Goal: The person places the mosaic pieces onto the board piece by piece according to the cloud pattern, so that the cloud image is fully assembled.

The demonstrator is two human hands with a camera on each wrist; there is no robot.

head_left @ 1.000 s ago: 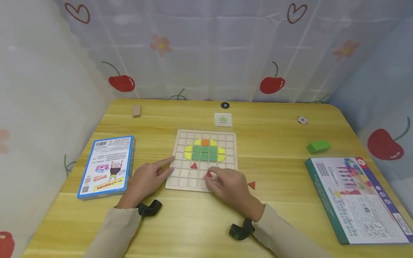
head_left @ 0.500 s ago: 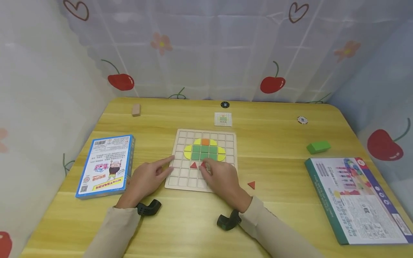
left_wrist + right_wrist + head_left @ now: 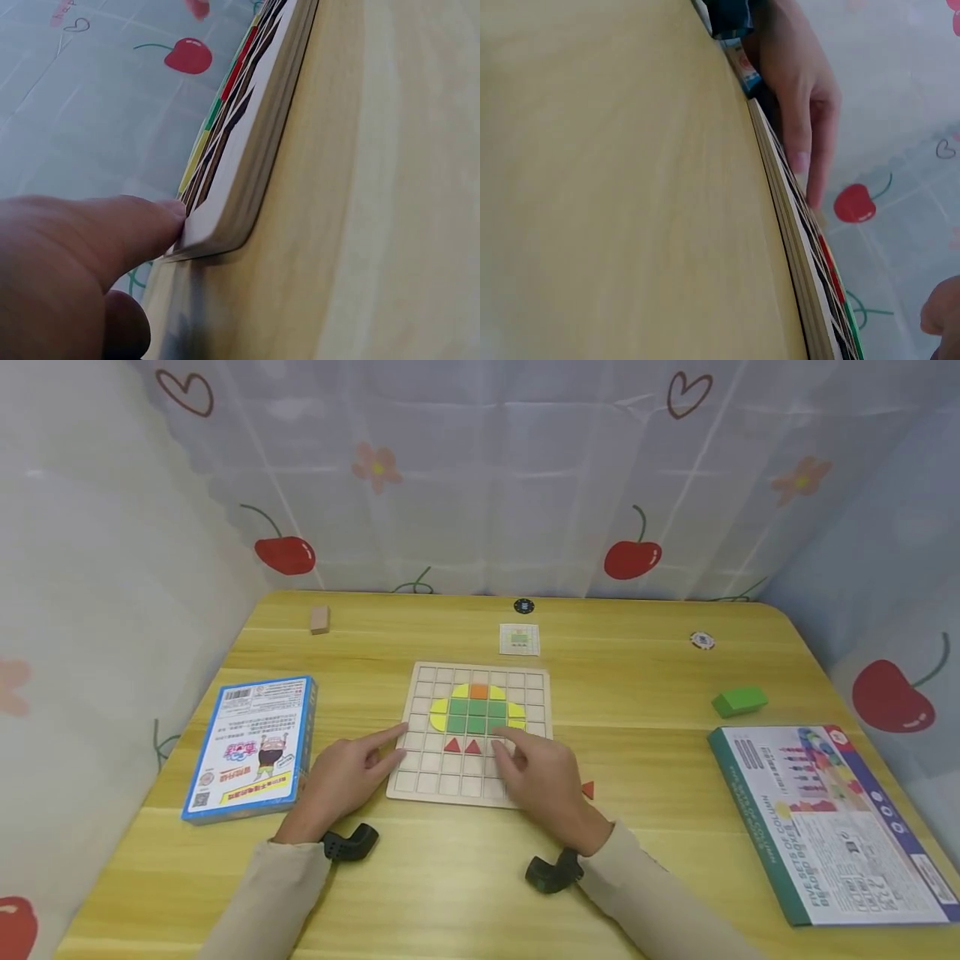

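A square wooden grid board [image 3: 427,785] lies on the table in the head view. It bears green square tiles [image 3: 476,708], yellow rounded tiles [image 3: 438,722] and an orange square [image 3: 478,692]. Below them, two red triangles [image 3: 472,747] sit side by side in neighbouring cells. My left hand [image 3: 347,781] touches the board's left edge with extended index finger and thumb; the left wrist view shows a fingertip [image 3: 174,210] at its corner. My right hand [image 3: 551,777] is over the board's right part, thumb and index apart with nothing between. Another red triangle [image 3: 588,790] lies beside it, partly hidden.
A small pattern card [image 3: 519,640] and a black chip [image 3: 524,606] lie behind the board. A blue-edged box [image 3: 251,747] is left; a larger box [image 3: 832,827], a green block [image 3: 740,701] and a white chip [image 3: 702,641] are right. A wooden block [image 3: 320,619] stands back left.
My right hand has set the red triangle in the cell right of the first one, let go and drawn back to the right. The left hand stays at the board's edge.
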